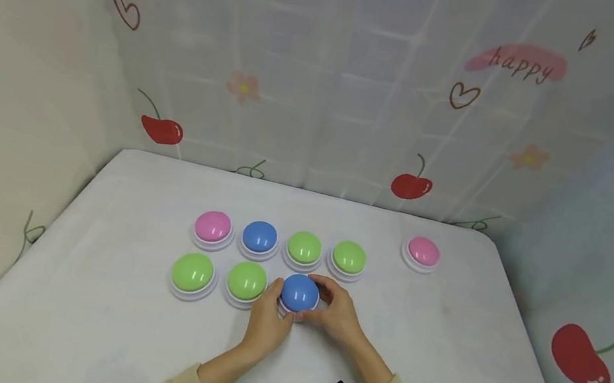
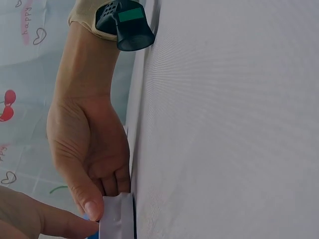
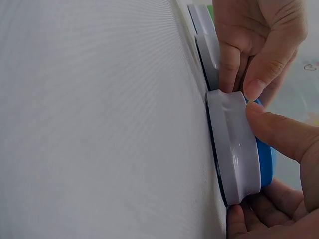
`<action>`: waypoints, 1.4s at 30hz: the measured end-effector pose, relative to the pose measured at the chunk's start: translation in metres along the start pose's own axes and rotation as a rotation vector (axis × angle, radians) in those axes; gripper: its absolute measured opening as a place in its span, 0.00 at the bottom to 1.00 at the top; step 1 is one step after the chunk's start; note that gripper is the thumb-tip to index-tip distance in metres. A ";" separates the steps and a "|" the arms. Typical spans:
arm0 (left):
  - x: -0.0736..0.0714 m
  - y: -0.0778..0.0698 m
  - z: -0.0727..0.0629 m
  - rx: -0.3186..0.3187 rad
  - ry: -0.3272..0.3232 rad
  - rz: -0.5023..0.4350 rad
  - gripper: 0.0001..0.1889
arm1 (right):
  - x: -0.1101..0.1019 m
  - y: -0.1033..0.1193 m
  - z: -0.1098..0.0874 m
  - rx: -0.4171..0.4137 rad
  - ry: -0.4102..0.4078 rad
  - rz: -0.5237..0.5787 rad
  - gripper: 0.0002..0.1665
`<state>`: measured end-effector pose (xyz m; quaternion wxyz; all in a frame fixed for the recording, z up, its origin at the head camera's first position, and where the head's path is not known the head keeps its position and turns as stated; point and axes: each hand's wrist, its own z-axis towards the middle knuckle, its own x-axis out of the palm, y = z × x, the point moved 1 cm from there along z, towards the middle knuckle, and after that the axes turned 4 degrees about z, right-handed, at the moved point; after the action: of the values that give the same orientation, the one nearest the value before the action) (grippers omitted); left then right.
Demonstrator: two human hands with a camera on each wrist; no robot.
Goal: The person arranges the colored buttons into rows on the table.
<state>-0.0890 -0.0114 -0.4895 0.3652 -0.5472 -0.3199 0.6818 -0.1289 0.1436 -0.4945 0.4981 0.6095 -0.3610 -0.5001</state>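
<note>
Both hands hold a blue push button (image 1: 299, 293) with a white round base, in the nearer row on the table. My left hand (image 1: 267, 326) grips its left side, thumb at the near edge. From the right, my right hand (image 1: 340, 317) curls around the base, fingers behind and thumb in front. In the right wrist view the white base (image 3: 233, 149) sits on the tabletop and the two thumb tips nearly meet at its rim. A green button (image 1: 246, 280) stands just left of the left hand, another green button (image 1: 193, 272) beyond it.
Behind stands a row with a pink button (image 1: 213, 227), a blue button (image 1: 259, 237) and two green ones, one green button (image 1: 349, 258) at its right end. Farther right is a separate pink button (image 1: 423, 251). White cloth covers the table (image 1: 82, 317); printed curtains (image 1: 323, 87) surround it.
</note>
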 end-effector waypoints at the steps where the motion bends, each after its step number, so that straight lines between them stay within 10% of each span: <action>1: 0.000 0.000 0.000 -0.003 0.008 0.001 0.32 | 0.000 0.000 -0.001 0.007 0.000 0.000 0.46; 26: -0.008 -0.004 -0.003 -0.120 0.110 -0.053 0.35 | 0.001 -0.002 0.002 0.027 0.005 -0.054 0.47; 42: -0.010 -0.007 -0.010 -0.087 0.136 -0.014 0.39 | -0.004 0.019 -0.006 -0.005 0.056 -0.078 0.50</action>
<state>-0.0769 -0.0159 -0.4801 0.3666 -0.6053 -0.3275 0.6261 -0.1226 0.1441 -0.4755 0.4895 0.6356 -0.3215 -0.5030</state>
